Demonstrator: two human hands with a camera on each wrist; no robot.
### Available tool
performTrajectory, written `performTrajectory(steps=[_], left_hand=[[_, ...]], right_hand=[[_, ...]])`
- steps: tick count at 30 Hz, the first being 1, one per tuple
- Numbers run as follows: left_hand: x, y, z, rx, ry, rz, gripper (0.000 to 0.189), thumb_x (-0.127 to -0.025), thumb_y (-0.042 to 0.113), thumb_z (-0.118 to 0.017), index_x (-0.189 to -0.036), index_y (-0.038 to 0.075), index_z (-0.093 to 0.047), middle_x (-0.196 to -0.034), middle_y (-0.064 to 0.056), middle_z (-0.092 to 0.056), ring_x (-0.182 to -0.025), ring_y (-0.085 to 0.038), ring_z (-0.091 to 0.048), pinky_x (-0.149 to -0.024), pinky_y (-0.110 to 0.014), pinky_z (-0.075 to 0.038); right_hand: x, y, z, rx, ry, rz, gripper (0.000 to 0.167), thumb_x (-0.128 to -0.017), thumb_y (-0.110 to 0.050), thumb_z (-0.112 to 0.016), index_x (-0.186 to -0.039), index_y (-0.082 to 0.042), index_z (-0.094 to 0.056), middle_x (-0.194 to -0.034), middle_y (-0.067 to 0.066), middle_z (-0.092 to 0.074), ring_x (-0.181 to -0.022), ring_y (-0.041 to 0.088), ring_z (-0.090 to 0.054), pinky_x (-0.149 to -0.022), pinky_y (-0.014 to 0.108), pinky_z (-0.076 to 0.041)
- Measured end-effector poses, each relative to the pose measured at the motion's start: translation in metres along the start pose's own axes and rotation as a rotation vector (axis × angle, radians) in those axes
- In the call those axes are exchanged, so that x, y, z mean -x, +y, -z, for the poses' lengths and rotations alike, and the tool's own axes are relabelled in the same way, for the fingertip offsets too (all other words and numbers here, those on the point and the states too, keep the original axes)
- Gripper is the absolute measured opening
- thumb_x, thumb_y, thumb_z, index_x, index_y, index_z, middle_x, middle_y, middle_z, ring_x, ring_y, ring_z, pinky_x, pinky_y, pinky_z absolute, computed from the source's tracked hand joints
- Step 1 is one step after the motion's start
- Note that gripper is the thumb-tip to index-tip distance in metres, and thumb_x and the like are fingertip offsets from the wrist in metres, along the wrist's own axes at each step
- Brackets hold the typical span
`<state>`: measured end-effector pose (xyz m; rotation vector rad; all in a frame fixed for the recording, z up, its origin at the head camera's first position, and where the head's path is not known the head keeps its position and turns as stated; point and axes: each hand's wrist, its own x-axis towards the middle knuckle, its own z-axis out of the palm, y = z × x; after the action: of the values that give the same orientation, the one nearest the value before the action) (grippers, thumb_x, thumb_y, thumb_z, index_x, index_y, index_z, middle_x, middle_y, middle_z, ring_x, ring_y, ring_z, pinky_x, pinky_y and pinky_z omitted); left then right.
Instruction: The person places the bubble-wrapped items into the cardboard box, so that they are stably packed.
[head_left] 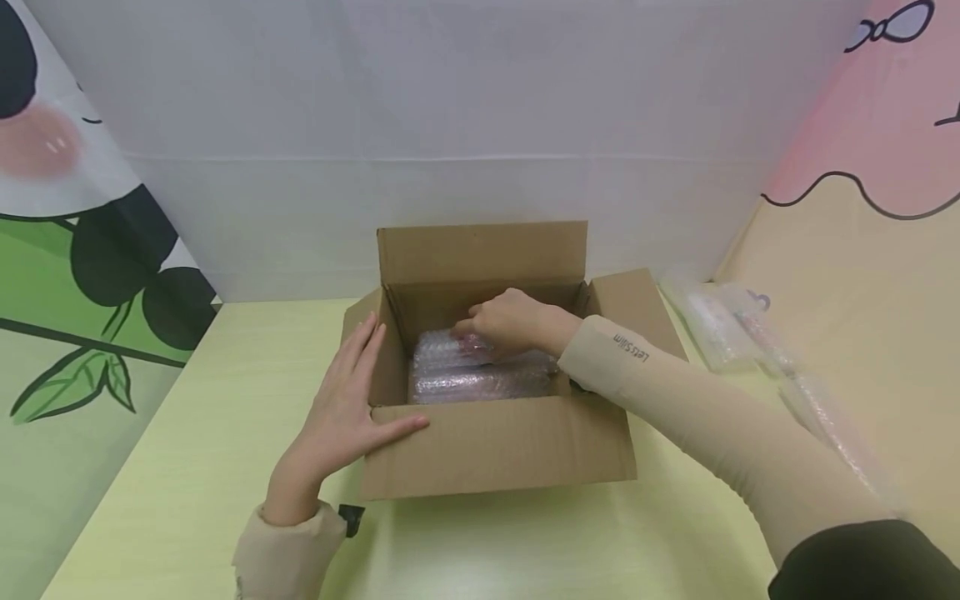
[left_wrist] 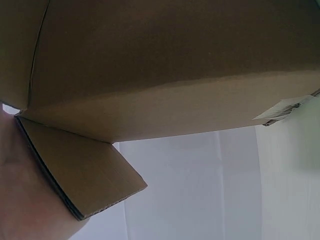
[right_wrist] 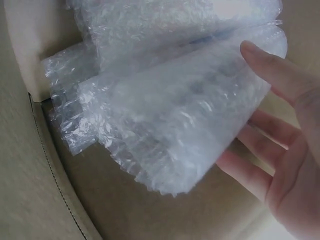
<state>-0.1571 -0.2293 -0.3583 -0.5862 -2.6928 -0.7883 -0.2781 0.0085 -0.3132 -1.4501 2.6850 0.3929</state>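
Note:
An open cardboard box (head_left: 498,446) stands on the table, its flaps folded out. My left hand (head_left: 341,408) rests on the box's near left corner, fingers straight along the left flap and thumb along the front flap. The left wrist view shows the box's outer wall (left_wrist: 190,102) close up, with only part of that hand at the edge. Inside the box my right hand (right_wrist: 280,130) grips a bubble-wrapped bundle (right_wrist: 170,115), thumb on top and fingers beneath. Another bubble-wrapped bundle (right_wrist: 180,25) lies alongside it. The contents of the wrapping are hidden.
Several bubble-wrapped pieces (head_left: 720,329) lie on the table right of the box, partly behind my right sleeve (head_left: 697,425). A white backdrop (head_left: 472,108) rises behind the box. Printed cartoon panels (head_left: 112,275) flank the table.

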Motion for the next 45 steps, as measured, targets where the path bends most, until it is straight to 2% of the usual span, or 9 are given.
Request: performTrajectory(steps=[8,18,25,28,32,39,45], left_hand=[[-0.001,0.002,0.002,0.004,-0.010,0.009,0.118,-0.069,0.050,-0.082,-0.156,0.006,-0.015,-0.164,-0.009,-0.010,-0.150,-0.036,-0.013,-0.114,-0.064,-0.021],[-0.001,0.003,0.002,0.014,-0.018,0.018,0.118,-0.070,0.051,-0.081,-0.156,0.008,-0.013,-0.164,-0.007,-0.009,-0.150,-0.035,-0.011,-0.115,-0.064,-0.020],[-0.001,0.004,0.002,0.013,-0.028,0.027,0.119,-0.070,0.050,-0.082,-0.156,0.008,-0.013,-0.165,-0.007,-0.008,-0.150,-0.035,-0.011,-0.115,-0.064,-0.020],[-0.001,0.004,0.002,0.013,-0.032,0.030,0.119,-0.069,0.050,-0.082,-0.156,0.008,-0.013,-0.164,-0.007,-0.008,-0.150,-0.036,-0.011,-0.115,-0.064,-0.020],[-0.001,0.003,0.003,0.010,-0.034,0.029,0.119,-0.070,0.049,-0.082,-0.156,0.007,-0.013,-0.164,-0.009,-0.008,-0.150,-0.036,-0.012,-0.114,-0.065,-0.020],[-0.001,0.001,0.002,0.007,-0.036,0.029,0.118,-0.070,0.049,-0.082,-0.156,0.008,-0.012,-0.164,-0.009,-0.008,-0.150,-0.037,-0.011,-0.114,-0.065,-0.020],[-0.002,0.000,0.001,0.005,-0.037,0.030,0.119,-0.070,0.049,-0.082,-0.156,0.008,-0.012,-0.164,-0.010,-0.009,-0.150,-0.036,-0.011,-0.115,-0.064,-0.020]], right_hand=[[0.004,0.001,0.009,0.010,-0.055,-0.014,0.060,-0.083,-0.030,-0.075,-0.139,-0.026,-0.052,-0.119,0.003,-0.067,-0.095,0.018,-0.067,-0.061,0.037,-0.054],[0.008,0.003,0.012,0.006,-0.069,-0.029,0.063,-0.083,-0.025,-0.077,-0.140,-0.029,-0.051,-0.121,0.001,-0.067,-0.104,0.018,-0.066,-0.069,0.039,-0.057],[0.015,0.004,0.023,-0.023,-0.082,-0.057,0.065,-0.085,-0.024,-0.074,-0.143,-0.031,-0.047,-0.131,0.000,-0.062,-0.114,0.018,-0.063,-0.075,0.041,-0.057],[0.021,0.005,0.031,-0.053,-0.063,-0.060,0.063,-0.087,-0.021,-0.072,-0.144,-0.032,-0.046,-0.133,0.000,-0.061,-0.115,0.019,-0.062,-0.075,0.043,-0.057],[0.033,0.008,0.043,-0.087,-0.021,-0.066,0.064,-0.087,-0.027,-0.073,-0.144,-0.030,-0.045,-0.134,0.002,-0.060,-0.112,0.021,-0.063,-0.078,0.045,-0.056],[0.059,0.031,0.058,-0.124,0.063,-0.134,0.064,-0.086,-0.028,-0.073,-0.144,-0.028,-0.046,-0.135,0.002,-0.059,-0.110,0.025,-0.064,-0.074,0.044,-0.055],[0.095,0.061,0.063,-0.237,0.155,-0.171,0.059,-0.088,-0.018,-0.070,-0.142,-0.012,-0.048,-0.134,0.012,-0.060,-0.115,0.030,-0.061,-0.094,0.047,-0.050]])
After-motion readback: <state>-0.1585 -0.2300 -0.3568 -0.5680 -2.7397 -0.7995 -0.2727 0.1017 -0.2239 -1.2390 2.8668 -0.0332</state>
